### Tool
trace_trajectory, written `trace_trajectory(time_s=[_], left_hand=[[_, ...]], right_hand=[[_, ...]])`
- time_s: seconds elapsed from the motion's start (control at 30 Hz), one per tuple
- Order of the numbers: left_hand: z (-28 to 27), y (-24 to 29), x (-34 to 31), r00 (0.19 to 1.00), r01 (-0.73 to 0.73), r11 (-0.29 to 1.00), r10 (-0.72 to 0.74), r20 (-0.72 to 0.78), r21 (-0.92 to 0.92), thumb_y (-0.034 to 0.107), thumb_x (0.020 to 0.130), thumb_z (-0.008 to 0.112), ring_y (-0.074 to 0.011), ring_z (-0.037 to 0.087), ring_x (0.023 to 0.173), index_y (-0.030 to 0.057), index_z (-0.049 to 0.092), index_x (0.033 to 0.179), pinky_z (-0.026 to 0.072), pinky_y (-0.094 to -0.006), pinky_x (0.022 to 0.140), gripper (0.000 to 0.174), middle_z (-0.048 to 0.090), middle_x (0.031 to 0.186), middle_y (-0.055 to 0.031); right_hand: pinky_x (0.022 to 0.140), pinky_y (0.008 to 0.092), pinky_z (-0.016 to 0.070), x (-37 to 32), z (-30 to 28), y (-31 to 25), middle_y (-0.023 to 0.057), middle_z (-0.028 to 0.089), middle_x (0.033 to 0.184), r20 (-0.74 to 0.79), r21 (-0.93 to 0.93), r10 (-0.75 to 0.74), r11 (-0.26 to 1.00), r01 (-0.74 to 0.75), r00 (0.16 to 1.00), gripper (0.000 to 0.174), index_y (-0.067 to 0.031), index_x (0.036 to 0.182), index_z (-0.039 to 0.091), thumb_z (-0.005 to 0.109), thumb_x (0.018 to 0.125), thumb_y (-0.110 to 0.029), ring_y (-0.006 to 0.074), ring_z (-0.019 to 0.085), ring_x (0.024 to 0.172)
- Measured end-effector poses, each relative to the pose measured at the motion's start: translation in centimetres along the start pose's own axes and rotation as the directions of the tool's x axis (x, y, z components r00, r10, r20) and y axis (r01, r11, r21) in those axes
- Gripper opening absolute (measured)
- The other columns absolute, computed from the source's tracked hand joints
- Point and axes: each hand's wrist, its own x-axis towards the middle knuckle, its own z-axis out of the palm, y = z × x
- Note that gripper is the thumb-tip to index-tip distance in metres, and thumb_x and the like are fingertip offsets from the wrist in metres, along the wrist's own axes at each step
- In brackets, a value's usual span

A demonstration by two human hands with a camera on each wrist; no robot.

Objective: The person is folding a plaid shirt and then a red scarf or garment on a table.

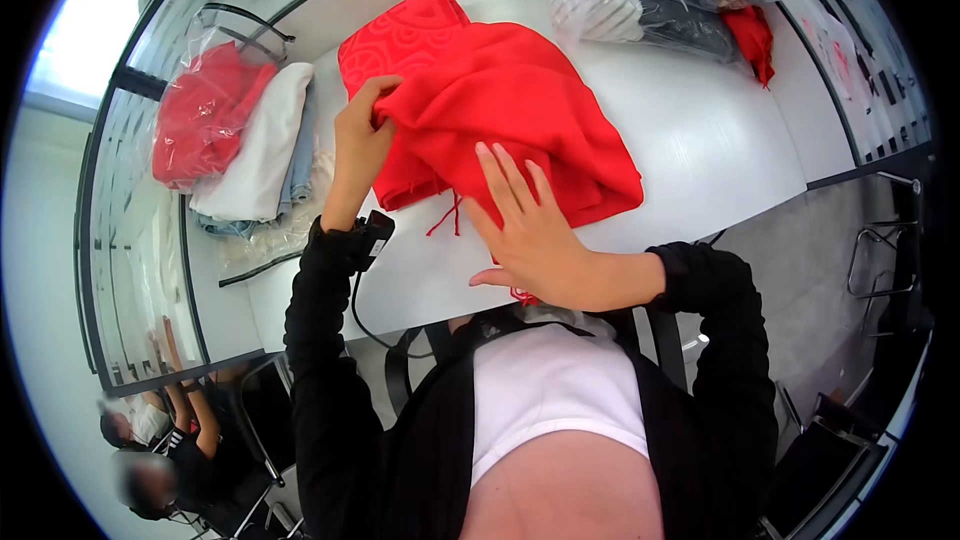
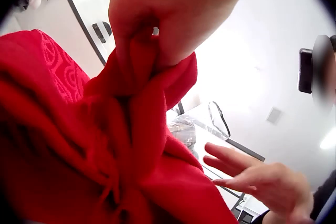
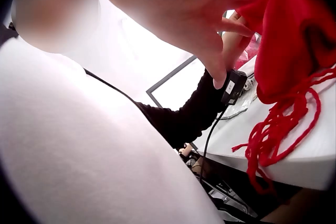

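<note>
A large red cloth [image 1: 540, 90] lies bunched on the white table, its patterned part toward the back left. The left hand [image 1: 362, 145] pinches a fold at the cloth's left side; in the left wrist view that hand [image 2: 163, 19] holds the red cloth [image 2: 152, 129] between thumb and fingers. The right hand [image 1: 545, 245] is spread over the cloth's near edge, fingers extended and apart; in the right wrist view this hand [image 3: 184, 8] has its fingertips at the red cloth [image 3: 286, 40]. Whether they touch it is unclear. Red fringe strands [image 3: 283, 129] hang at the table edge.
Bagged red clothing [image 1: 210, 115] and folded white clothing [image 1: 262, 155] lie at the left. Plastic-wrapped striped and dark clothes [image 1: 640, 0] lie at the back right. A cable [image 1: 365, 325] runs from the left wrist's camera. Other people sit at the lower left.
</note>
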Motion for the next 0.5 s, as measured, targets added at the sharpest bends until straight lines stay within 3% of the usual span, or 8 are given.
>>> trace_trajectory(time_s=[0.13,0.23,0.33,0.43,0.5], left_hand=[[0.3,1.0,0.2,0.996,-0.082,0.997,0.081,-0.039,-0.015,-0.011,0.068,0.048,-0.0202,0.061,0.079,0.0021,0.058,0.098,0.0455,-0.0248,0.068,0.034,0.063,0.09,-0.0106],[0.2,1.4,0.4,0.991,-0.113,0.993,0.114,-0.065,0.024,-0.01,0.067,0.049,-0.0209,0.06,0.077,0.0019,0.059,0.096,0.0454,-0.0247,0.068,0.033,0.062,0.088,-0.011],[0.0,2.7,0.8,0.991,-0.122,0.991,0.125,-0.051,0.055,-0.01,0.068,0.05,-0.0218,0.06,0.077,0.0019,0.059,0.095,0.0456,-0.0249,0.068,0.031,0.062,0.086,-0.0114],[-0.3,3.0,1.3,0.981,-0.177,0.983,0.18,-0.076,0.048,-0.009,0.069,0.051,-0.021,0.06,0.078,0.0019,0.059,0.094,0.0455,-0.0245,0.07,0.028,0.062,0.085,-0.011],[-0.6,3.0,1.6,0.974,-0.2,0.979,0.203,-0.104,0.039,-0.009,0.07,0.052,-0.0197,0.06,0.077,0.002,0.059,0.094,0.0455,-0.024,0.069,0.027,0.062,0.085,-0.0105]], right_hand=[[0.092,0.0618,0.0269,1.2,2.1,-1.0,0.0378,0.018,0.134,0.022,-0.119,0.104,0.988,-0.101,0.994,0.082,0.0002,0.124,0.04,0.069,0.065,-0.049,0.0503,0.022,0.123],[0.09,0.0631,0.0278,1.9,3.9,-1.7,0.0361,0.022,0.133,0.053,-0.222,0.154,0.965,-0.138,0.987,0.065,0.0012,0.116,0.048,0.068,0.069,-0.039,0.0499,0.024,0.123],[0.089,0.0555,0.0342,1.6,6.2,-1.7,0.0325,0.031,0.13,0.04,-0.399,0.155,0.908,-0.126,0.987,0.042,0.0008,0.102,0.056,0.063,0.07,-0.025,0.045,0.031,0.121],[0.081,0.0418,0.0426,1.6,6.4,-0.7,0.025,0.045,0.115,-0.053,-0.477,0.099,0.872,-0.112,0.994,0.025,0.0011,0.088,0.058,0.058,0.068,-0.014,0.0359,0.042,0.109],[0.074,0.035,0.0438,1.5,5.1,0.0,0.0191,0.048,0.102,-0.029,-0.459,0.13,0.879,-0.129,0.991,0.022,0.0018,0.086,0.059,0.057,0.066,-0.009,0.03,0.045,0.098]])
